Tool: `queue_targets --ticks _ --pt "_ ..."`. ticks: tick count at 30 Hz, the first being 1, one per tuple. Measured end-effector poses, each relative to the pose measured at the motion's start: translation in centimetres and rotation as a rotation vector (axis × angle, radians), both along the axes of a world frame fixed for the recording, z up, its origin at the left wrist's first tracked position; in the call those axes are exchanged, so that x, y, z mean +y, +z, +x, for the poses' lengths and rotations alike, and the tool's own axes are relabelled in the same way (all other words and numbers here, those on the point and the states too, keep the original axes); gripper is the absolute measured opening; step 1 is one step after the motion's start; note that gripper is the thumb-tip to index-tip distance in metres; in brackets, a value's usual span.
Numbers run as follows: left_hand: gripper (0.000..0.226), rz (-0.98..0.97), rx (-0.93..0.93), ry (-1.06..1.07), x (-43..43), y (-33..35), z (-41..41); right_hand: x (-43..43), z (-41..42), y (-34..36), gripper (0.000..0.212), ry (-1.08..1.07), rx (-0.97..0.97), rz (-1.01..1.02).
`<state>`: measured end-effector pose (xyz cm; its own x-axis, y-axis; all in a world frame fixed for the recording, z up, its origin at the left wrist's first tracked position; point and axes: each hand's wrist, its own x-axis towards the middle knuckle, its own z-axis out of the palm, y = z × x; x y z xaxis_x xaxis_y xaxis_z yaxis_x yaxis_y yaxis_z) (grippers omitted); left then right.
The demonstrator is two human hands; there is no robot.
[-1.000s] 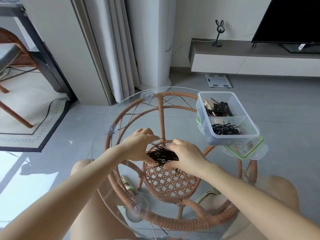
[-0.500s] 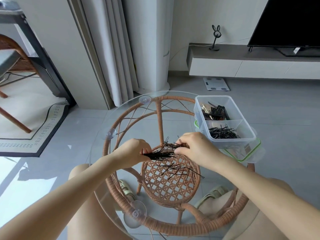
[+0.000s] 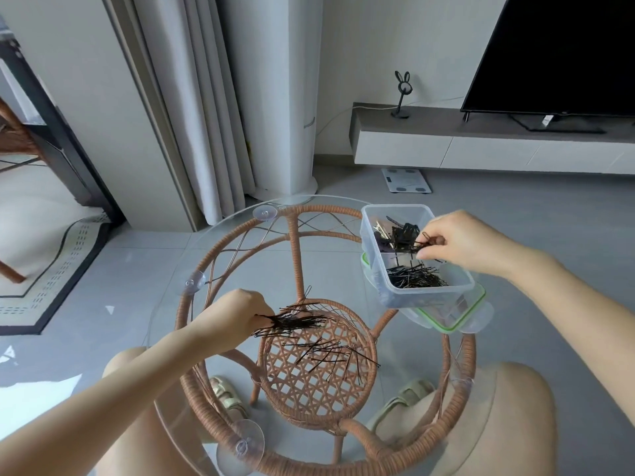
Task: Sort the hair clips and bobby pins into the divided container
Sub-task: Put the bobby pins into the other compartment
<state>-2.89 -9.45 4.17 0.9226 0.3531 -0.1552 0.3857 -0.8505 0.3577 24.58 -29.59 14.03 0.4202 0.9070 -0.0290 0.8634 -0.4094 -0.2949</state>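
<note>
A clear divided container [image 3: 372, 269] stands at the right of the round glass table. Its far compartment holds black and metal hair clips [image 3: 400, 232]; its near compartment holds black bobby pins [image 3: 415, 278]. My right hand [image 3: 460, 242] hovers over the divider, pinching a few black bobby pins [image 3: 423, 242]. My left hand [image 3: 240, 312] grips a bundle of bobby pins [image 3: 295, 322] above the table's middle. More loose bobby pins [image 3: 330, 355] lie scattered on the glass just below that bundle.
The glass top [image 3: 165, 324] rests on a rattan frame [image 3: 295, 249] with suction cups. The container sits on its green-rimmed lid [image 3: 457, 321] near the table's right edge. My knees and sandalled feet show under the glass. A TV bench and curtains stand behind.
My right hand has left the bundle and moved up right to the container with a few pins. My left hand keeps holding the bundle; loose pins now lie uncovered on the glass.
</note>
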Motion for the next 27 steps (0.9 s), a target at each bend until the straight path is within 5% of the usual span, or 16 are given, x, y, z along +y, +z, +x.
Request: queue_targets --ticks 8,14,27 --pt "0.023 0.027 -0.085 0.017 0.0 1.0 0.9 1.2 0.6 -3.2 0.026 0.067 0.002 -0.227" --pt "0.021 -0.004 -0.151 0.063 -0.9 3.3 2.3 0.0 1.4 -1.8 0.020 -0.033 0.163 -0.067" --pt "0.023 -0.022 -0.273 -0.102 -5.9 9.2 13.6 -4.9 2.9 -1.1 0.013 -0.159 0.089 0.150"
